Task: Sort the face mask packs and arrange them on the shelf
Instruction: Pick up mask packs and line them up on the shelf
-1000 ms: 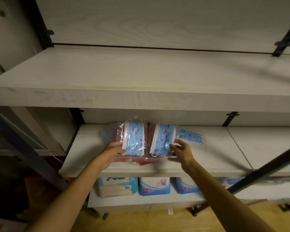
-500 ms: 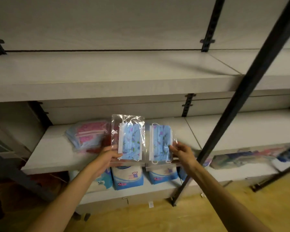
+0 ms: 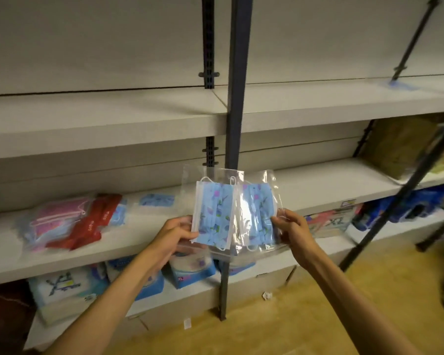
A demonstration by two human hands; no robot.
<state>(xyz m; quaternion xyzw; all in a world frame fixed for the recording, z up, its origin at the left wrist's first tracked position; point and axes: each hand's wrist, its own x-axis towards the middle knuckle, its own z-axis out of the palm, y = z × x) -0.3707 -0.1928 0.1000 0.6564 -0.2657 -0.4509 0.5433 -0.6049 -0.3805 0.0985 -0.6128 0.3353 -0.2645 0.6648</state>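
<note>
Two clear packs of blue printed face masks are held up in front of the shelving, one in each hand, in the only view, the head camera. The left hand (image 3: 176,233) pinches the left pack (image 3: 213,213) at its lower left edge, thumb on the front; the other fingers are hidden behind the plastic. The right hand (image 3: 294,233) grips the right pack (image 3: 258,213) at its right edge with curled fingers. The inner edges of the two packs overlap, and the left one lies in front. Both packs are tilted a little and are in the air, not on any board; they cover part of a dark upright post (image 3: 237,98).

Behind them, on the middle shelf (image 3: 318,190), to the left, lies a heap of other packs: pink masks (image 3: 58,217), red packs (image 3: 95,220) with white print too small to read, and a single blue pack (image 3: 157,200) further back. How many packs are in the heap I cannot tell, because they overlap and the plastic blurs them. The lower shelf holds blue and white packages (image 3: 190,269), partly hidden by the arms. At the right edge some coloured goods are blurred and cut off by the frame.
</note>
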